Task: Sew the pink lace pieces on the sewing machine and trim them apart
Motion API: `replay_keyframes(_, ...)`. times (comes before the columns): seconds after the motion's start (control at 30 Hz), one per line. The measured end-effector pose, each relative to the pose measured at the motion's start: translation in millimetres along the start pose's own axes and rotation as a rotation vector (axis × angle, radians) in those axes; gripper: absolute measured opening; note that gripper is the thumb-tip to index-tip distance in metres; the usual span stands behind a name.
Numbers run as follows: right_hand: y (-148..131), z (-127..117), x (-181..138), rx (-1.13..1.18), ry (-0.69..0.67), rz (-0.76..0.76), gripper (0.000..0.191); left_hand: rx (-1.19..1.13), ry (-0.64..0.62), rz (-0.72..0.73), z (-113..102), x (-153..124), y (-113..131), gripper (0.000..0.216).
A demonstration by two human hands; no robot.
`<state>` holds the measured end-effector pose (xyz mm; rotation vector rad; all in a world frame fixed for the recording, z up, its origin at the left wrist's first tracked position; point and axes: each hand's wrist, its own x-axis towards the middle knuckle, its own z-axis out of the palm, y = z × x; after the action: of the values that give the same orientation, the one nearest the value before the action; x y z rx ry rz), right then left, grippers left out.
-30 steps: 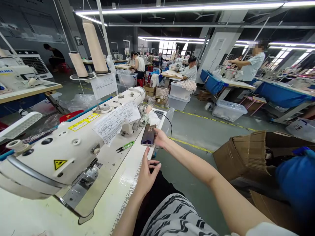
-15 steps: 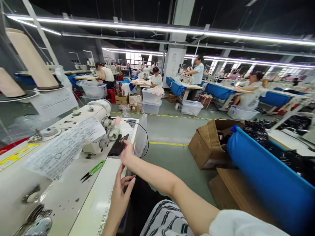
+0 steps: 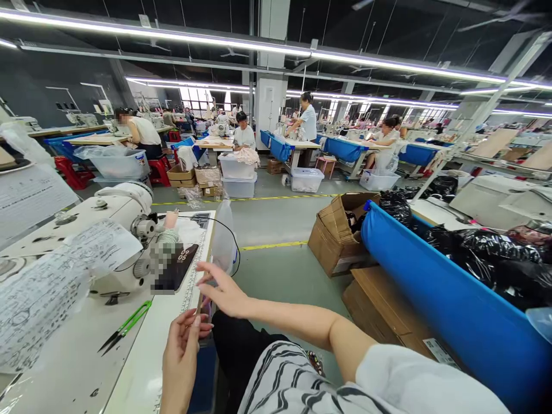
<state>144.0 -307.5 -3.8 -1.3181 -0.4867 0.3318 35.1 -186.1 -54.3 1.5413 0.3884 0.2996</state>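
My right hand (image 3: pixel 226 292) is over the front edge of the table, palm down, with its fingers apart and nothing visible in them. A dark phone (image 3: pixel 184 265) with lit clock digits lies just left of its fingertips. Lower left, my left hand (image 3: pixel 180 348) is beside the table edge, its fingers loosely bent and the thumb apart; I see nothing held. Green-handled thread snips (image 3: pixel 129 324) lie on the white table (image 3: pixel 140 351) by a white sewing machine (image 3: pixel 116 215). A handwritten sheet (image 3: pixel 64 287) covers part of the machine.
Measuring tape markings (image 3: pixel 194 284) run along the table edge. A black cable (image 3: pixel 233 233) loops off its far end. Across the aisle stand an open cardboard box (image 3: pixel 330 241) and a blue cloth trough (image 3: pixel 414 276) beside black plastic bags (image 3: pixel 487 253). Several people sew farther back.
The view has turned right, so the table and machine sit farther left. My right hand has drawn away from the phone toward me, its fingers spreading. The left hand stays below it.
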Motion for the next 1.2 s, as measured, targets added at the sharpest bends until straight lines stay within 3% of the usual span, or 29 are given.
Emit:
replay_keyframes(0.07,-1,-4,-21,-0.238,-0.13,-0.128,0.051,-0.005,-0.015,-0.008,-1,1,-1,0.074)
replay_keyframes(0.17,-3,-5,-36,-0.417,-0.209,-0.274,0.052,-0.002,-0.072,0.007,-3,2,-3,0.066)
replay_keyframes(0.33,-4,-2,-40,-0.527,-0.266,-0.393,0.055,-0.043,-0.097,0.045,-2,1,0,0.059)
replay_keyframes(0.6,0,3,-41,-0.592,-0.307,-0.506,0.058,-0.181,-0.001,-0.022,-1,6,-5,0.063)
replay_keyframes(1.0,10,4,-39,-0.329,-0.238,-0.288,0.047,-0.232,0.004,-0.004,4,4,-6,0.059)
replay_keyframes(1.2,9,3,-38,-0.307,-0.22,-0.273,0.046,-0.196,-0.064,0.002,-1,6,-13,0.056)
